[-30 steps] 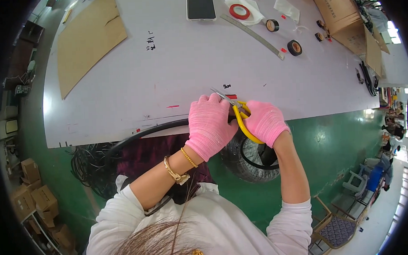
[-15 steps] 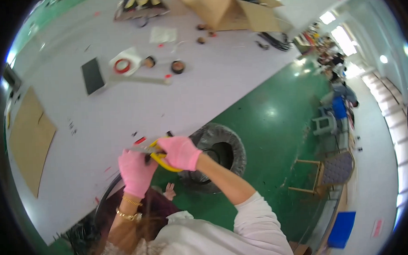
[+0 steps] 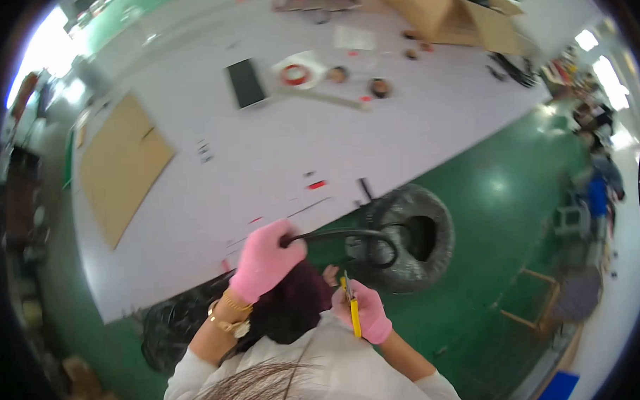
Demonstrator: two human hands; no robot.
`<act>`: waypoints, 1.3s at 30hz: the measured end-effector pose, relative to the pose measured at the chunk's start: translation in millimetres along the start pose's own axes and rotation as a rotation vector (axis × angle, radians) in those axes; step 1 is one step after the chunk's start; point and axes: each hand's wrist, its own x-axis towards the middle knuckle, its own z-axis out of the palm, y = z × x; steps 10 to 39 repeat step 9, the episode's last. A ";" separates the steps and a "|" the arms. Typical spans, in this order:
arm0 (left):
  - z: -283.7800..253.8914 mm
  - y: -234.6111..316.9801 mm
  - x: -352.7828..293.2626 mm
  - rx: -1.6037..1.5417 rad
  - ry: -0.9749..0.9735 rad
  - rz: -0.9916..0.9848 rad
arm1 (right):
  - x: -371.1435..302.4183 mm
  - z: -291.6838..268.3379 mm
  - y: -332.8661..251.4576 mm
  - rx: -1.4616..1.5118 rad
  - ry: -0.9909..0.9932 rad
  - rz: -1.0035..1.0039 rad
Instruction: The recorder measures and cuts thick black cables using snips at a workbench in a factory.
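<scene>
My left hand [image 3: 268,260], in a pink glove, is closed around one end of a thick black cable [image 3: 335,234] above the table's near edge. From the fist the cable stretches right and curls over in a hook by the lined bin [image 3: 440,256]. My right hand [image 3: 367,312], also gloved in pink, is held low near my body, below the bin. It grips yellow-handled cutters [image 3: 354,315], their grey tip pointing away from me. The cutters are apart from the cable.
On the white table [image 3: 214,189] lie a brown cardboard sheet [image 3: 121,168], a dark flat phone-like slab [image 3: 245,83], a red tape roll [image 3: 295,74] and a black tape roll [image 3: 380,88]. A cardboard box [image 3: 433,16] stands at the back. A chair [image 3: 577,293] is on the right.
My hands have separated. The right hand drew the cutters down toward me, and the left now holds the cable out over the table edge. The view has shifted left.
</scene>
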 end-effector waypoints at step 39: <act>-35.8 -20.9 -41.5 -0.139 -0.069 -0.153 | 16.6 75.2 53.8 0.305 -0.201 0.144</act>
